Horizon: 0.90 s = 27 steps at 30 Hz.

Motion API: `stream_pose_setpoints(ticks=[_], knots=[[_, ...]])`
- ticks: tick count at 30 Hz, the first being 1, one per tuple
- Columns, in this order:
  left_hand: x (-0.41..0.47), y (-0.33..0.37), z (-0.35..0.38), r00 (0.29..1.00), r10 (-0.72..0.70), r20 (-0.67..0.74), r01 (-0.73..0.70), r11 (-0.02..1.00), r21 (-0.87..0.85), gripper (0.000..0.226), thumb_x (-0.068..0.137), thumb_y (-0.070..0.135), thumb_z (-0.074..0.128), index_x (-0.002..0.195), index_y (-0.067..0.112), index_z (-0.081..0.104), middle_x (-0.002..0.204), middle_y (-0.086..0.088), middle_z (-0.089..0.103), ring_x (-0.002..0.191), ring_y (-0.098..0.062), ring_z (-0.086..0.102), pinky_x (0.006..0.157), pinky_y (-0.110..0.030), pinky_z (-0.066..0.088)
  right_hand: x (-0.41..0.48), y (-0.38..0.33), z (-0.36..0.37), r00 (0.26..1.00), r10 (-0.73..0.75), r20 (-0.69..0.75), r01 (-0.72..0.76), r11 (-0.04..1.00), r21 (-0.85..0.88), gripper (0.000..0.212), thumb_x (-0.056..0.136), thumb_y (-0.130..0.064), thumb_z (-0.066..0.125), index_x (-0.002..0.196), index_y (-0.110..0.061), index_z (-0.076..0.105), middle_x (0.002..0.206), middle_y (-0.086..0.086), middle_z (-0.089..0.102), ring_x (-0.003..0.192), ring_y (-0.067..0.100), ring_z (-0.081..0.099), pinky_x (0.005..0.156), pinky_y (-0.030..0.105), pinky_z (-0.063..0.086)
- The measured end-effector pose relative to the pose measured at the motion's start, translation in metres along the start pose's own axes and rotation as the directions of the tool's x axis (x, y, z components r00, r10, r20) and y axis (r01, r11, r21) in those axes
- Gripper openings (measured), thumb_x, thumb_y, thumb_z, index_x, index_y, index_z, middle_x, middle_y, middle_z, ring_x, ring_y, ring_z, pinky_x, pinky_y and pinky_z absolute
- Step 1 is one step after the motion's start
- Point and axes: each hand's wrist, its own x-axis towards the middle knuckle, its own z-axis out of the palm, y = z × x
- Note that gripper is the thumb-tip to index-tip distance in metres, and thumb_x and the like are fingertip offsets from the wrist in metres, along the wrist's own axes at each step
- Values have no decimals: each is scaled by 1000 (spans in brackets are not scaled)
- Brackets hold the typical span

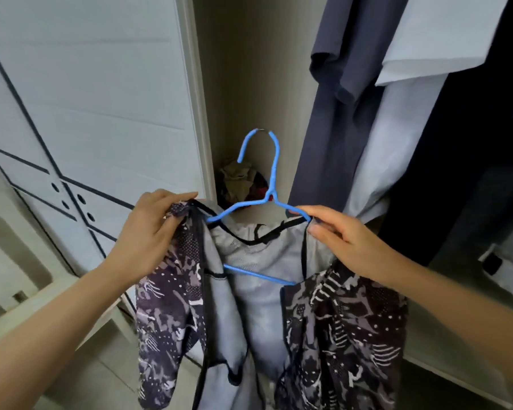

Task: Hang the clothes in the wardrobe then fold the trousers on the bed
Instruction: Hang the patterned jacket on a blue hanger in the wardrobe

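I am in the hanging step: my left hand (pixel 148 232) pinches the jacket (pixel 264 306) by one shoulder, my right hand (pixel 344 241) pinches the hanger (pixel 276 173) arm with cloth, both held low at the wardrobe (pixel 249 69), so next, I judge, I seat that shoulder and lift the hook.

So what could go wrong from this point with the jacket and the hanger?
1. The left hand grips the patterned jacket by its shoulder beside the blue hanger, apparently not yet seated over the hanger's left end. If released now, that side may slide off.
2. The right hand pinches only the hanger's other end, so the load could tip it.
3. The navy garment hangs close on the right, and the hook might snag it.
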Motion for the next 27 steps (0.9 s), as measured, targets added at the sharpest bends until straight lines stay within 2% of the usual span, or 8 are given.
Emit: stream_pose_setpoints(ticks=[2,4,7,10,13,18,24,27], knots=[[-4,-10,-6,982,-185,-33,183,981,-72,33,103,13,45,124,27,65,89,2,60,82,-12,55,74,-18,38,-3,7,-6,1000,-8,-17,8,1000,-7,39,100,-14,50,134,-31,53,99,-21,65,86,0,61,82,12,45],[-4,-16,-15,905,-424,-25,393,858,-330,29,104,17,44,115,28,69,89,-6,68,72,-17,58,66,-17,47,-5,15,-13,999,-23,-25,21,997,-76,41,98,-13,53,134,-31,51,127,-23,59,117,-4,56,103,14,40],[-4,-21,-26,776,-627,75,512,555,-655,27,105,24,43,112,23,69,100,-12,70,73,-18,67,69,-28,57,-8,24,-19,997,-69,19,72,962,-264,44,97,-19,54,134,-43,50,125,-38,54,110,13,65,95,20,48],[-6,-22,-24,747,-649,144,547,476,-689,28,104,26,44,111,19,70,101,-16,70,77,-23,71,70,-34,62,-7,30,-21,997,-79,17,79,919,-387,44,98,-28,50,132,-55,43,124,-39,54,102,8,67,92,14,45],[-6,-20,-16,757,-639,133,550,515,-657,30,104,31,43,108,20,71,108,-19,69,82,-29,68,76,-44,57,-5,37,-23,996,-85,-9,69,859,-507,40,100,-35,44,137,-51,44,114,-11,71,85,12,68,82,24,50],[0,-5,-16,828,-546,129,525,673,-521,35,103,38,42,103,24,75,105,-15,73,96,-36,69,85,-63,53,-10,41,-9,992,-117,-52,53,746,-664,45,96,-28,53,138,-43,47,75,2,70,59,24,61,56,36,51],[-17,36,0,910,-321,262,402,838,-369,18,97,32,52,93,28,69,95,3,71,95,-13,66,93,-35,50,-7,45,-13,955,-127,-269,-57,810,-584,44,96,-40,40,139,-37,50,66,8,68,50,23,59,55,41,55],[-41,53,19,838,-100,536,364,834,-414,17,85,27,63,101,31,58,86,-6,65,75,-11,58,76,-33,47,-14,36,-14,931,-159,-329,-30,864,-502,39,98,-24,53,135,-32,55,53,-10,56,47,5,53,58,19,50]])
